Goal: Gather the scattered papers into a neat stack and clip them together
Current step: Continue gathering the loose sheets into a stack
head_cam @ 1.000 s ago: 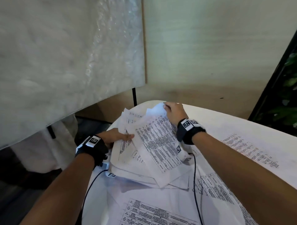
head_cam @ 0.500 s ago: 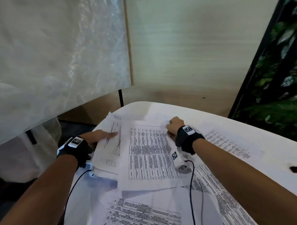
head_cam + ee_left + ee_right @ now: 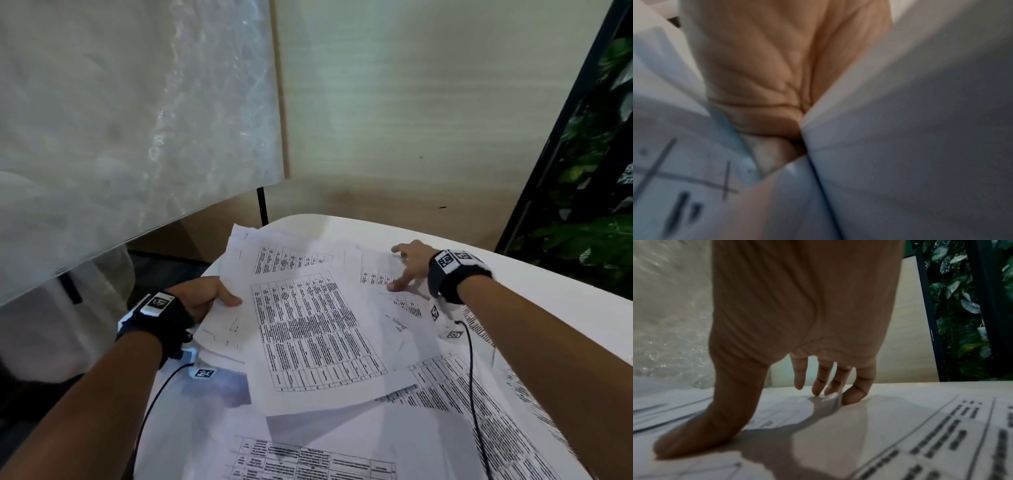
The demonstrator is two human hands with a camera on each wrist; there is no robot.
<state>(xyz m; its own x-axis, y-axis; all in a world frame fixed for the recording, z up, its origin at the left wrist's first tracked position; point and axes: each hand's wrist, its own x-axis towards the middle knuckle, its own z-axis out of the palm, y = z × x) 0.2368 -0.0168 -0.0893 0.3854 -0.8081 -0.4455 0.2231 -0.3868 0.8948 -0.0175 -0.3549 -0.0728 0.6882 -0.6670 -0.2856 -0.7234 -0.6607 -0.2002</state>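
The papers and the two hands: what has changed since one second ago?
The right hand let go of the top sheet and reached right to press another sheet. The left hand, which lay flat, now grips the pile's left edge. No clip in view, as before.

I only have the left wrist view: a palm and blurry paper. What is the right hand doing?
Observer: The right hand is spread open, its thumb and fingertips pressing down on a far sheet at the pile's right side.
Operator: What exactly is my left hand holding?
Observer: The left hand grips the left edge of the bundle, with the thumb on top.
Operator: Any loose pages outside it?
Observer: Yes. A near sheet lies closest to the person, and the right-side sheets are not yet in the bundle.
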